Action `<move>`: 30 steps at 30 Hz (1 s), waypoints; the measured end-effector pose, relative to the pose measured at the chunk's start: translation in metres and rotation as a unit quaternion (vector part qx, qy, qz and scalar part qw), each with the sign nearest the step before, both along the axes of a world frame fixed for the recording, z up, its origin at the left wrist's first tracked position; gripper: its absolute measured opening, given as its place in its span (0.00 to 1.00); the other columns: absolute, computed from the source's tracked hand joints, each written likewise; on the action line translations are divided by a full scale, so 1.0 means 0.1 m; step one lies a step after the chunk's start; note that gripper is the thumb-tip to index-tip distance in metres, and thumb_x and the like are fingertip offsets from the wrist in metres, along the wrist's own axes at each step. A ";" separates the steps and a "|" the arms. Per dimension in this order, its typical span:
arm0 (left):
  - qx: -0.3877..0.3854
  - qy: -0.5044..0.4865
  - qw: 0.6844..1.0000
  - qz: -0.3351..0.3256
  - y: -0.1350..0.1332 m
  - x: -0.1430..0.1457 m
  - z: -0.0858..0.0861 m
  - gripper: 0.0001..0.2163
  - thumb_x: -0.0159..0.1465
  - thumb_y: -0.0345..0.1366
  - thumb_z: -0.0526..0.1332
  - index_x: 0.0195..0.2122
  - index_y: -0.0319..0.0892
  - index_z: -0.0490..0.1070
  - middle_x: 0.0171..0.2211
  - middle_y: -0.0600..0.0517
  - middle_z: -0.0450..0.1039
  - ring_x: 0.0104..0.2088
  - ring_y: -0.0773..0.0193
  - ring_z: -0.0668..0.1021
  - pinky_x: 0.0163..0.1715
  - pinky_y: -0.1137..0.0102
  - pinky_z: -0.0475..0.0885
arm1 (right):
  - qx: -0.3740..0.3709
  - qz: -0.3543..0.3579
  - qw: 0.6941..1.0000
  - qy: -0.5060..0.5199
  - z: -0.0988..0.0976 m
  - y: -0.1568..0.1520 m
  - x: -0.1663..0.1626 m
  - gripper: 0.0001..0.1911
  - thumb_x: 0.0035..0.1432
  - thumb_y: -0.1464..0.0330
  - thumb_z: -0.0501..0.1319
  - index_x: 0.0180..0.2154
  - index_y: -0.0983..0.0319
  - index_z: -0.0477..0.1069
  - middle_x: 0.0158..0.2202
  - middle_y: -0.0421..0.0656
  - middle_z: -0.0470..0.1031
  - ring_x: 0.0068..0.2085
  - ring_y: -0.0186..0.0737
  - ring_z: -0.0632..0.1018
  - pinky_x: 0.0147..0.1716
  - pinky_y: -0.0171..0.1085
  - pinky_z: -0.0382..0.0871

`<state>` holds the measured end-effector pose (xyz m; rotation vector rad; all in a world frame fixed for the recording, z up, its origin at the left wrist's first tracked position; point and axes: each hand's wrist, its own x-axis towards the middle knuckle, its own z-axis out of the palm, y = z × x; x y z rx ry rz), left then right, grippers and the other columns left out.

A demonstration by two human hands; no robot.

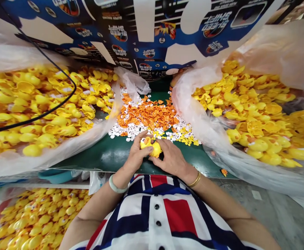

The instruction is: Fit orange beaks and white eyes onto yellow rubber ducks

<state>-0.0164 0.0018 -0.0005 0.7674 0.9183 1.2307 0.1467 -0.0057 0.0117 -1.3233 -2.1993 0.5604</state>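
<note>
A small yellow toy duck [155,150] with an orange beak and white eye pieces is held between my two hands, just above the near edge of the green table [102,156]. My left hand [137,149] is closed around its face side, the thumb lying near the beak. On the other side, my right hand [169,156] grips the duck's body with curled fingers. Right beyond my hands lie a pile of orange beak pieces [149,114], loose white eye pieces [131,131] and small yellow pieces [187,139].
Clear plastic bags with yellow duck shells stand at left [58,121] and right [256,114]. A printed cardboard sheet [146,34] rises behind. A black cable [63,100] crosses the left side. Below left, a bin holds many ducks [44,215], beside a teal basin [55,176].
</note>
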 end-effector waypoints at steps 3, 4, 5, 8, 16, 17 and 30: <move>-0.027 0.077 0.996 0.046 0.08 0.05 0.01 0.18 0.52 0.40 0.71 0.43 0.44 0.73 0.36 0.53 0.75 0.29 0.68 0.75 0.29 0.72 0.72 | 0.016 0.010 0.999 -0.050 0.02 -0.01 -0.03 0.31 0.59 0.53 0.62 0.56 0.66 0.63 0.48 0.54 0.74 0.49 0.55 0.73 0.48 0.50 0.70; -0.032 0.099 0.992 0.064 0.10 0.07 0.02 0.16 0.53 0.41 0.71 0.40 0.43 0.73 0.32 0.55 0.74 0.26 0.69 0.73 0.27 0.73 0.70 | 0.019 0.012 0.998 -0.057 0.01 -0.01 -0.05 0.31 0.60 0.52 0.61 0.56 0.67 0.63 0.47 0.54 0.74 0.48 0.54 0.74 0.47 0.50 0.70; -0.034 0.114 0.989 0.082 0.12 0.10 0.02 0.14 0.53 0.41 0.71 0.37 0.43 0.73 0.30 0.56 0.73 0.25 0.69 0.72 0.26 0.74 0.69 | 0.025 0.009 0.998 -0.063 0.01 -0.02 -0.06 0.30 0.61 0.52 0.60 0.55 0.67 0.64 0.46 0.53 0.74 0.47 0.54 0.74 0.46 0.49 0.70; -0.023 0.121 0.986 0.110 0.15 0.16 0.05 0.11 0.53 0.40 0.70 0.33 0.41 0.72 0.28 0.56 0.72 0.26 0.69 0.72 0.27 0.74 0.68 | 0.052 -0.015 0.996 -0.077 -0.02 -0.03 -0.12 0.26 0.62 0.52 0.58 0.51 0.67 0.67 0.41 0.53 0.75 0.44 0.54 0.74 0.42 0.48 0.70; -0.077 -0.037 0.990 0.109 0.14 0.14 0.06 0.14 0.55 0.43 0.68 0.36 0.43 0.69 0.31 0.54 0.74 0.30 0.67 0.75 0.32 0.71 0.70 | 0.044 0.001 0.998 -0.049 0.02 0.00 -0.15 0.28 0.61 0.46 0.57 0.48 0.63 0.68 0.41 0.52 0.75 0.43 0.53 0.74 0.41 0.47 0.69; -0.097 -0.061 0.989 0.098 0.14 0.11 0.06 0.15 0.55 0.44 0.69 0.38 0.44 0.69 0.33 0.54 0.74 0.31 0.66 0.76 0.32 0.71 0.71 | 0.031 0.014 0.999 -0.035 0.03 0.00 -0.14 0.29 0.60 0.46 0.58 0.49 0.63 0.67 0.42 0.51 0.75 0.44 0.53 0.74 0.41 0.47 0.69; -0.163 -0.040 0.986 -0.002 0.03 -0.19 0.29 0.17 0.51 0.40 0.73 0.38 0.40 0.73 0.33 0.52 0.76 0.31 0.66 0.77 0.31 0.72 0.72 | -0.071 0.152 0.985 0.029 0.15 0.02 -0.03 0.16 0.67 0.60 0.58 0.52 0.60 0.67 0.40 0.45 0.75 0.39 0.42 0.76 0.39 0.40 0.70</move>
